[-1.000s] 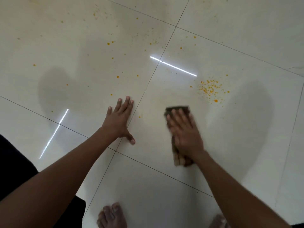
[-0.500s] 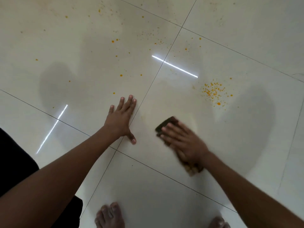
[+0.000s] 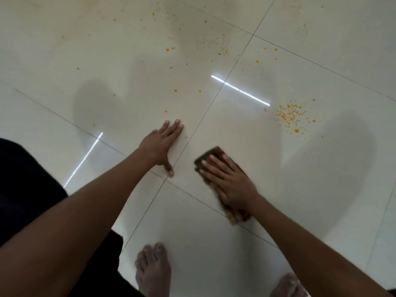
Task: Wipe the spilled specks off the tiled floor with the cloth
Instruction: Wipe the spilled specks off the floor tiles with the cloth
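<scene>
A dark brown folded cloth (image 3: 209, 155) lies flat on the glossy cream tiled floor (image 3: 321, 189). My right hand (image 3: 227, 181) presses down on it with straight, spread fingers, covering most of it. My left hand (image 3: 160, 144) rests flat on the tile to the left, fingers straight, thumb out. A dense patch of orange specks (image 3: 291, 116) lies up and to the right of the cloth. Scattered orange specks (image 3: 171, 49) dot the tiles farther ahead, and one speck (image 3: 186, 137) sits just right of my left fingertips.
My bare feet (image 3: 153, 271) stand on the tile at the bottom edge. Dark clothing (image 3: 25, 189) fills the lower left. Grout lines (image 3: 205, 118) cross between my hands. Bright light reflections (image 3: 240, 90) streak the floor.
My right hand has swept the cloth from ahead toward me and leftward, turning it diagonal. My left hand has stayed planted on the tile.
</scene>
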